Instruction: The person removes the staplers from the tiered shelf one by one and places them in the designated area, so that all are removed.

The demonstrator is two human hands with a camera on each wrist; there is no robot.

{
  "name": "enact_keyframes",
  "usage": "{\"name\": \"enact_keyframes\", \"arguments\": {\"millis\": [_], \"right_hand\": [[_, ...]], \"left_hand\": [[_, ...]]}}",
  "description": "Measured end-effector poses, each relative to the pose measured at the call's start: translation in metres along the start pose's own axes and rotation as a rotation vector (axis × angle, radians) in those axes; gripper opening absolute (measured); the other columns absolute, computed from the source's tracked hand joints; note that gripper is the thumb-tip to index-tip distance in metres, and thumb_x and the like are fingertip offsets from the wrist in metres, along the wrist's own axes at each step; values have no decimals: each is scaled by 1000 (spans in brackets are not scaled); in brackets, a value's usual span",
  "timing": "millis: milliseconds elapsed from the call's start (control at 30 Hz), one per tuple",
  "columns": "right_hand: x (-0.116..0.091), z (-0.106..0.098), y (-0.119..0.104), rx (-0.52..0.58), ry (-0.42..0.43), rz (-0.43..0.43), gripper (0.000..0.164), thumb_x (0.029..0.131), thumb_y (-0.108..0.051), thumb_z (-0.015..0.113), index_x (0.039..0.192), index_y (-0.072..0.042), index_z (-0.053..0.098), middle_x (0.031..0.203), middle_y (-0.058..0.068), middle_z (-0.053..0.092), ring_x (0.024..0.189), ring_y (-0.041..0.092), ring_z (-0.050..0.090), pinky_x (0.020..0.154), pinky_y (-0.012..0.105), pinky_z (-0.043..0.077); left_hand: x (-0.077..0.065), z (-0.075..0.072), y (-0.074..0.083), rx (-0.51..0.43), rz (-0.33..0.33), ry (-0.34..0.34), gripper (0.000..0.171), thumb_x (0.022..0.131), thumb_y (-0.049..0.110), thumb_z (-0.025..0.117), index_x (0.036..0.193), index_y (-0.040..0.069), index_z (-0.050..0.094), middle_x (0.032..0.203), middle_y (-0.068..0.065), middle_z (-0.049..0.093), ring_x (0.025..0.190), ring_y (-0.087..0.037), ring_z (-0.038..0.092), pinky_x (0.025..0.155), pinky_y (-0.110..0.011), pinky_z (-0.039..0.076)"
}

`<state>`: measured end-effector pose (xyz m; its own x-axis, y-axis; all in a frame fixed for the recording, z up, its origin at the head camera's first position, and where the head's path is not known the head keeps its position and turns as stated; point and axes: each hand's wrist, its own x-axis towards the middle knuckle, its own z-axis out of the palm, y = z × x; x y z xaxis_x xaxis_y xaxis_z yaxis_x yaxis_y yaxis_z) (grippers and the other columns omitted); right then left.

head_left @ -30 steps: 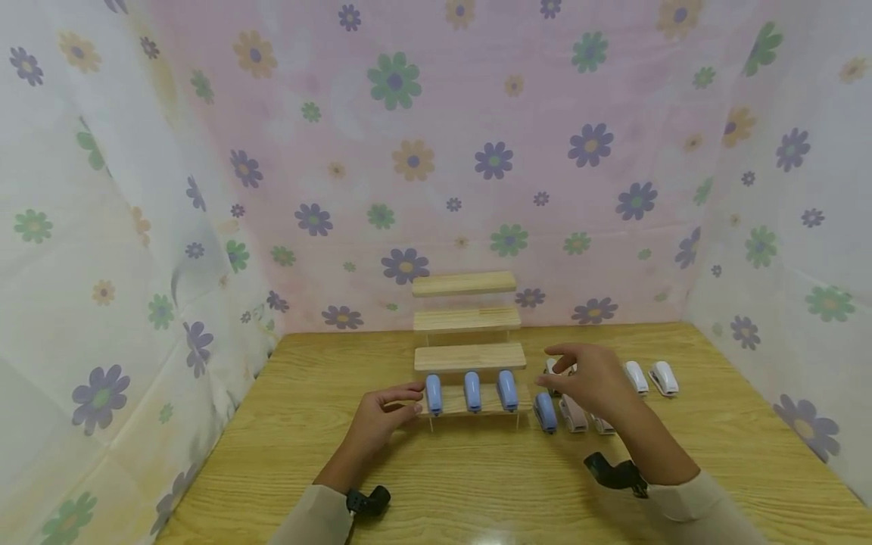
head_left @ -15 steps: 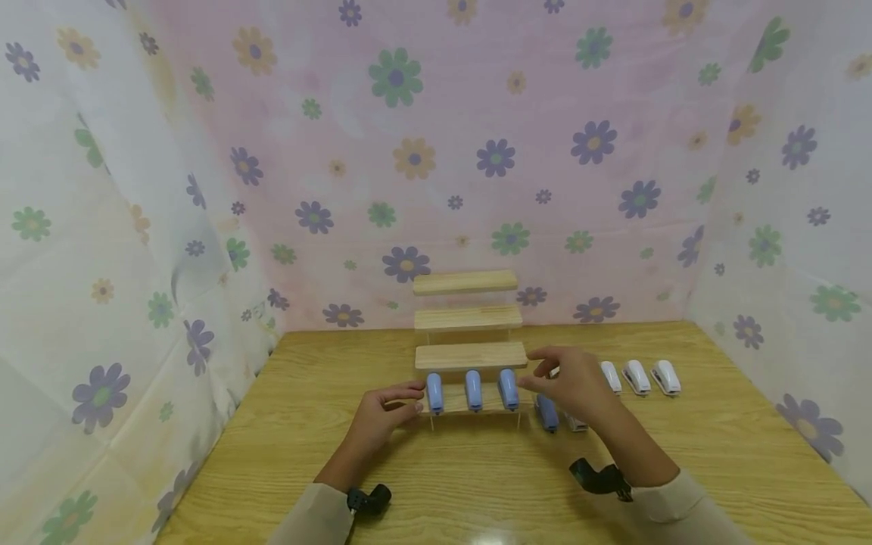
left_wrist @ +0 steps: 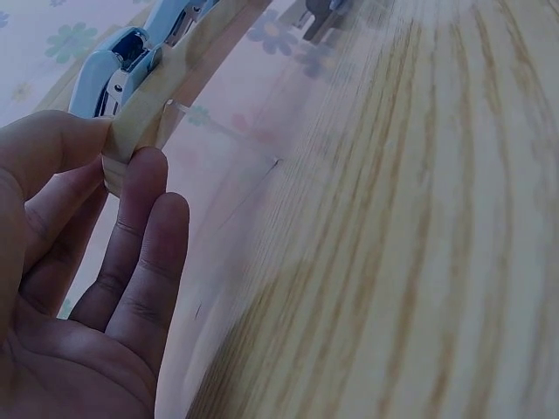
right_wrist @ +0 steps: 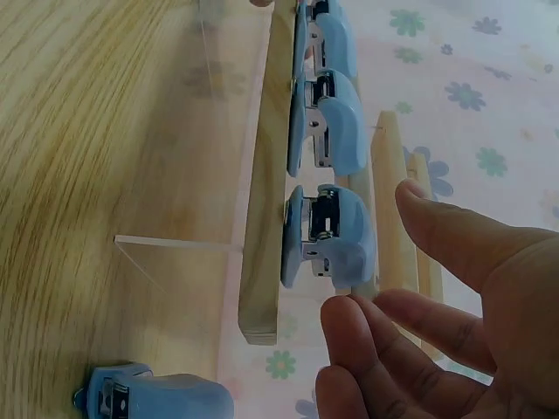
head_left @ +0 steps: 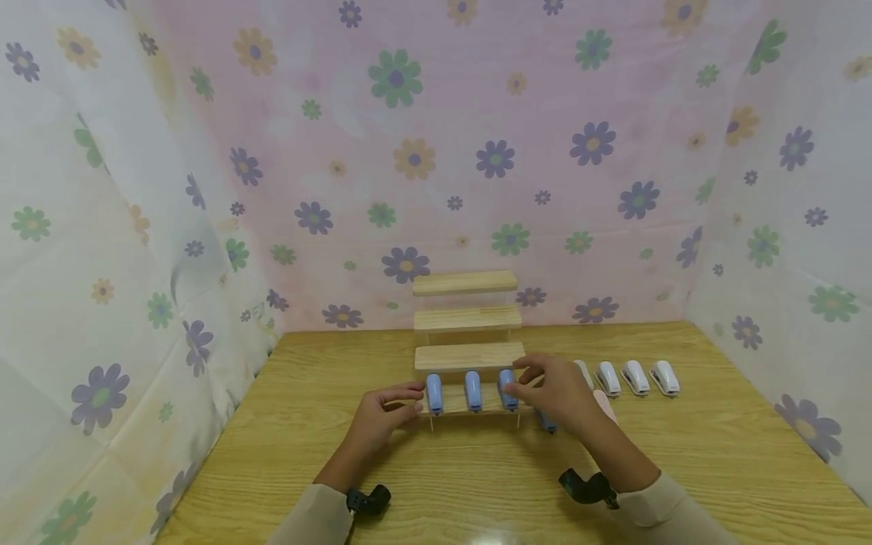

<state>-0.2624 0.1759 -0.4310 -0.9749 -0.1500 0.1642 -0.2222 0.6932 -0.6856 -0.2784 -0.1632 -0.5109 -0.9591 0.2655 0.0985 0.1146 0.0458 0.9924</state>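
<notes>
A stepped wooden shelf (head_left: 470, 356) with clear supports stands on the table. On its lowest board sit three light-blue mini staplers in a row: a left one (head_left: 434, 393), a middle one (head_left: 473, 390) and a right one (head_left: 507, 389). My left hand (head_left: 381, 416) grips the left end of that board, thumb above and fingers below, as the left wrist view shows. Beside the right stapler (right_wrist: 336, 236) is my right hand (right_wrist: 472, 323), thumb and fingers spread apart. Its fingertips are at the stapler's end; whether they touch cannot be made out.
Another blue stapler (right_wrist: 166, 397) lies on the table right of the shelf, partly behind my right hand in the head view. Further right are several white staplers (head_left: 635, 378) in a row and a pink one (head_left: 604, 406), partly covered. Flowered cloth (head_left: 463, 151) encloses the table.
My right hand has moved left from above the loose staplers to the right stapler on the lowest board. My left hand has stayed at the board's end.
</notes>
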Motion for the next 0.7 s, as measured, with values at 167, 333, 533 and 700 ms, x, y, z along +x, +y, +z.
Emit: {"name": "enact_keyframes", "arguments": {"millis": [167,333,533,700], "right_hand": [[-2,3,-2,12,8,-5,57,85,-44,85,130,-12,70,101,0,76,84,17,74,67,34,63],[-3,6,-4,23,1,15,56,85,-43,85,128,-11,71,100,1,76,85,17,74,68,34,64],[-3,10,-4,6,12,18,55,83,-42,87,126,-12,72,98,-1,76,83,15,73,64,31,61],[-2,13,-2,-28,25,25,56,82,-46,87,126,-14,72,95,-4,76,80,12,68,61,28,56]], "left_hand": [[1,0,-1,-2,2,-5,28,94,12,77,119,0,76,144,-9,64,107,-25,75,85,-39,66],[2,-1,-2,6,5,-1,26,93,13,78,118,2,77,143,-7,65,115,-26,71,88,-37,65],[3,-1,-5,21,13,15,25,92,12,79,116,4,78,141,-7,66,127,-29,65,91,-33,64],[3,0,-4,10,8,12,25,92,11,79,117,4,78,142,-7,65,128,-29,64,91,-35,64]]}}
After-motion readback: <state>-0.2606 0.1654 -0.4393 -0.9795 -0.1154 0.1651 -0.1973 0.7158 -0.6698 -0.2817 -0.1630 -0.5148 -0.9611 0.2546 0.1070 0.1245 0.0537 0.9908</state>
